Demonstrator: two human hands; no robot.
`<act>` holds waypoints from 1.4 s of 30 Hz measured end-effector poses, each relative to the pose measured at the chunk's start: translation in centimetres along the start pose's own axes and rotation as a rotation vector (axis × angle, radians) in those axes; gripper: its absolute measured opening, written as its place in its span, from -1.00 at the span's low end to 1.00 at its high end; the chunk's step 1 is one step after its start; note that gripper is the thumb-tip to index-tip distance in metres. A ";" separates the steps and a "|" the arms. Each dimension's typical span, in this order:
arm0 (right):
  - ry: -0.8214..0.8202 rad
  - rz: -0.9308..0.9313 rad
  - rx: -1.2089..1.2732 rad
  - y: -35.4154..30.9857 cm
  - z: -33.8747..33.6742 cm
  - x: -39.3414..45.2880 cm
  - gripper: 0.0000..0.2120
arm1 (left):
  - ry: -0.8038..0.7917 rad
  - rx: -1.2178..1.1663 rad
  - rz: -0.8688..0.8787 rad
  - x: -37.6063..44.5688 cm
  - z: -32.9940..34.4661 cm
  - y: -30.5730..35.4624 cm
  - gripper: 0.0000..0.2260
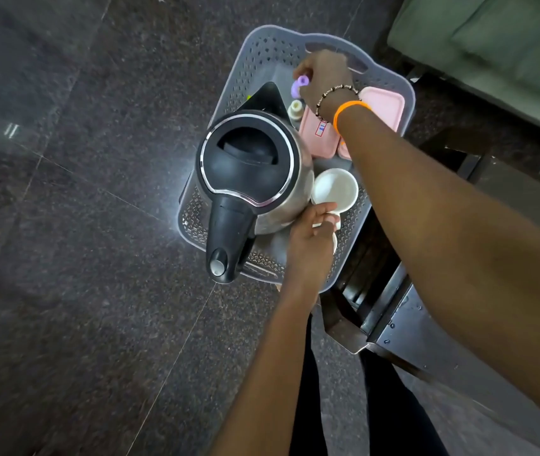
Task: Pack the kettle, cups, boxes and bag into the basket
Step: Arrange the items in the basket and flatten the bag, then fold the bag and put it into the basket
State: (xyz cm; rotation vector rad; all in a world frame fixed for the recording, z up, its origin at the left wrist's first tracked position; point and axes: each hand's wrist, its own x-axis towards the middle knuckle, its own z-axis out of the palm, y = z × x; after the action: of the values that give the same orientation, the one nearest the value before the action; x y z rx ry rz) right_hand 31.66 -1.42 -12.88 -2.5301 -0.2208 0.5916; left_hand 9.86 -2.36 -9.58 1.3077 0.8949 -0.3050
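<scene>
A grey perforated basket [263,51] stands on the dark floor. Inside it stands a steel kettle [249,166] with a black lid and handle, taking up the left half. Two pink boxes [385,105] lie at the basket's right side. A white cup [336,187] sits to the right of the kettle. My left hand [311,240] grips a second white cup just below it, mostly hidden under my fingers. My right hand [323,79] is at the far end of the basket, closed on a small purple object [300,83]. A small cream bottle [296,108] stands beneath it.
Dark speckled stone floor [81,225] surrounds the basket on the left. A dark low table or stand [403,324] sits to the right of the basket. A green cushioned seat [492,37] fills the top right corner. My legs in dark trousers are at the bottom.
</scene>
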 end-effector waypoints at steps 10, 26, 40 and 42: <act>0.164 -0.030 0.242 4.1 -5.2 -7.9 -0.69 | 0.090 -0.053 0.047 -1.6 2.1 0.7 -0.79; 0.327 0.663 0.789 31.8 -6.6 -38.6 -0.84 | -0.284 0.347 -0.074 -11.8 22.7 -12.0 -0.78; 0.562 1.327 0.498 55.3 -4.8 -52.6 -0.57 | -0.673 0.975 -0.196 -17.3 38.7 -23.9 -0.74; 0.515 1.399 0.502 56.4 -3.9 -53.2 -0.43 | -0.669 1.015 -0.210 -17.3 39.0 -24.5 -0.75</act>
State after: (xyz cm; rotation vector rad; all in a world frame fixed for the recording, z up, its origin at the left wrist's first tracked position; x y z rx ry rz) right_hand -11.81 -65.25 -20.21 -1.8881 1.7224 0.3272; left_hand -2.00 -49.84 -14.60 1.8341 0.2596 -1.4021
